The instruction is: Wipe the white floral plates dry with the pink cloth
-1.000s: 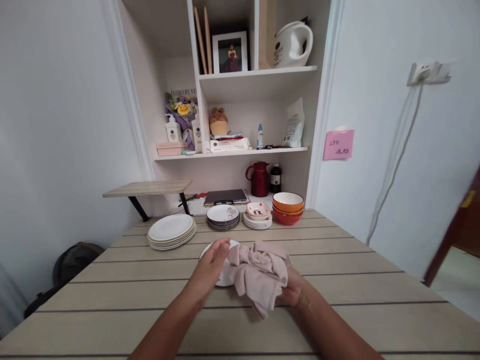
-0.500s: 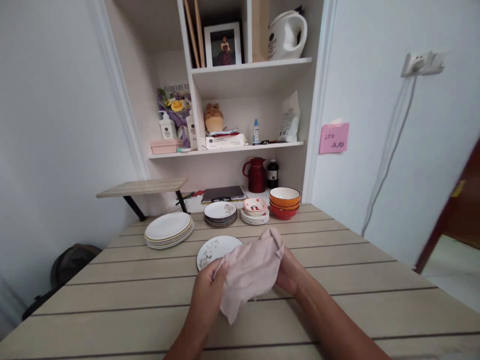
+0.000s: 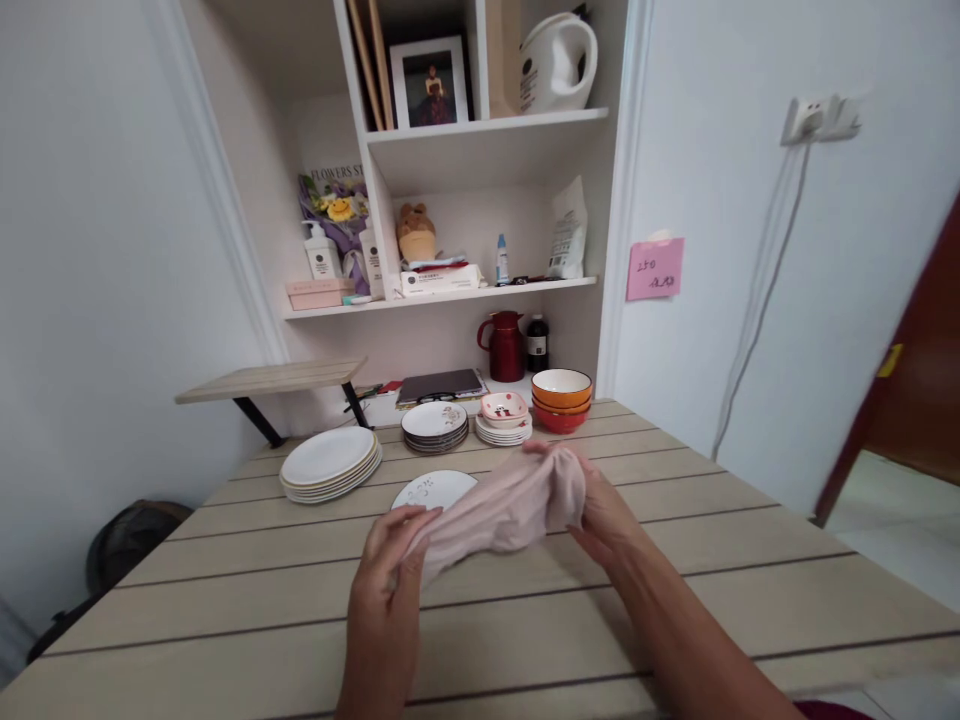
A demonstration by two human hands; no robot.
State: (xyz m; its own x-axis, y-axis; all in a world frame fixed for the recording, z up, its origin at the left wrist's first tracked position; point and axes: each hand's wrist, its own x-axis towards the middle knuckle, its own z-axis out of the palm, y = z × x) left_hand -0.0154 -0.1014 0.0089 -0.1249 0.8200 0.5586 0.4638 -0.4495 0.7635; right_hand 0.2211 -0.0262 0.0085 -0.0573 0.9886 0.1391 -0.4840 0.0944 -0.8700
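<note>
A pale pink cloth [image 3: 502, 505] is stretched between my two hands above the table. My left hand [image 3: 390, 555] pinches its left corner between thumb and fingers. At the other end my right hand [image 3: 600, 505] grips the bunched part, with some fingers hidden behind the fabric. Just beyond the cloth, a single white plate with a grey floral print [image 3: 431, 488] lies flat on the table, its near side partly covered from view by the cloth and my left fingers.
Along the table's [image 3: 225, 590] back stand a stack of large white plates [image 3: 330, 462], dark-rimmed floral plates [image 3: 435, 425], small plates [image 3: 504, 430] topped by a pink dish [image 3: 504, 407], and orange and red bowls [image 3: 561, 400]. A small raised shelf [image 3: 270, 380] stands at back left.
My hands have drawn apart, pulling the hanging cloth into a longer, narrower stretch. My left hand has moved left, my right hand slightly right. The camera view has shifted a little.
</note>
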